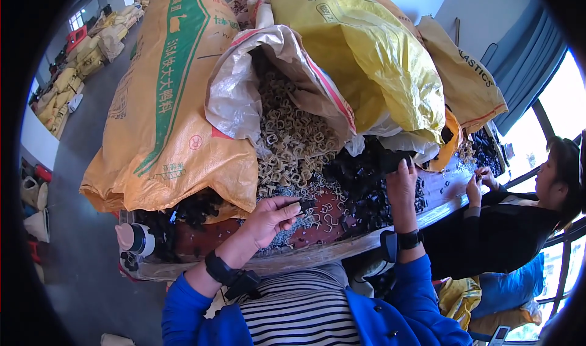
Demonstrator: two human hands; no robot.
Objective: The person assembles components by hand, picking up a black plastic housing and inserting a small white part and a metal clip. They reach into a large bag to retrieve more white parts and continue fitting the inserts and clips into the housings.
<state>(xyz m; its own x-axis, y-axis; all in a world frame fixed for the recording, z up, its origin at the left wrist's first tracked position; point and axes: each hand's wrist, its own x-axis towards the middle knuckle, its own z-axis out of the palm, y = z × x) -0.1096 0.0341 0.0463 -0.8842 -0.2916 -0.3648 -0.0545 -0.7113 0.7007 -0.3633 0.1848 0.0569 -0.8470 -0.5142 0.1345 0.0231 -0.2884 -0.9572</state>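
My left hand (270, 219) is closed, thumb and fingers pinching a small black plastic part (305, 203) over the table's front part. My right hand (402, 184) is raised at the edge of a heap of black plastic parts (354, 170). Its fingers are pressed together around something dark, too small to make out against the heap. Between the hands lie loose pale U-shaped clips (328, 219) and small grey pieces (282, 235). A big pile of beige clips (299, 132) spills from an open white sack (235, 95) straight ahead.
A large orange woven sack (137, 114) lies at left, a yellow one (390, 59) at right. A pink-lidded cup (135, 239) stands at the table's left corner. At right a person in black (513, 224) handles small parts. Plastic film wraps the table's front edge (293, 266).
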